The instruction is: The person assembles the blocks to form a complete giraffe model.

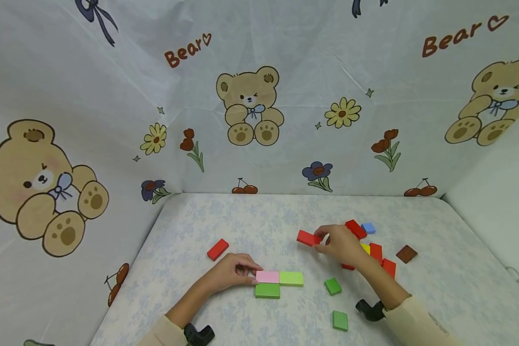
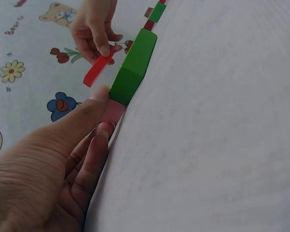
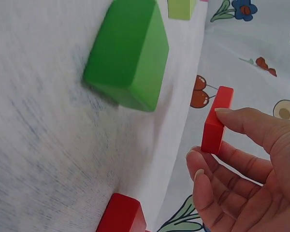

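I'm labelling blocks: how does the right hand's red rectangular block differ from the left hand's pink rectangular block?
The right hand holds the red rectangular block above the table; the pink rectangular block lies on it, pinched by the left hand. The red block is clear of other blocks, while the pink block touches a yellow-green rectangular block and a green rectangular block. Both are flat and rectangular.
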{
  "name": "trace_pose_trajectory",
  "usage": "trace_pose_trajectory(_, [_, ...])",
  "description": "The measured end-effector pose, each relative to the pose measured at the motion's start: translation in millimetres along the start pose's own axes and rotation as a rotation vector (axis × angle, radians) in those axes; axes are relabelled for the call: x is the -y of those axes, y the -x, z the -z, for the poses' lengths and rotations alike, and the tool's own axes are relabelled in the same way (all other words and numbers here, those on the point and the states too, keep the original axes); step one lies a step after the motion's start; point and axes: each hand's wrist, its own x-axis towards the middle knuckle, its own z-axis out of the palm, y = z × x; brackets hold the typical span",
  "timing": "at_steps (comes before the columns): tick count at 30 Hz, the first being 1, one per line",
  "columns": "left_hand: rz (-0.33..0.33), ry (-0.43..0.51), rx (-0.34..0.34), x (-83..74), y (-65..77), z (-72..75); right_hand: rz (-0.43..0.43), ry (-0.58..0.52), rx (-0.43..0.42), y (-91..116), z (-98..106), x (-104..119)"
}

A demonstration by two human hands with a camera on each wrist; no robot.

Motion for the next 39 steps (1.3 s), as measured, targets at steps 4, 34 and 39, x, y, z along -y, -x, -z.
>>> trace_pose_trajectory(4, [0.004,0.004,0.000,0.8,0.0,-0.7,0.011,-0.007,-0.004,9.2,-1.0,4.3])
trace_pose_trajectory(34, [0.017,0.021,-0.013,-0.2,-0.9,-0.8,0.067,-0.020,0.053,65.7,-23.2,35.1])
trace_pose_trajectory(39, [0.020,0.027,-0.007,-1.5,-0.6,-0.6,0.089,0.014,0.091,69.9,-25.6,41.2])
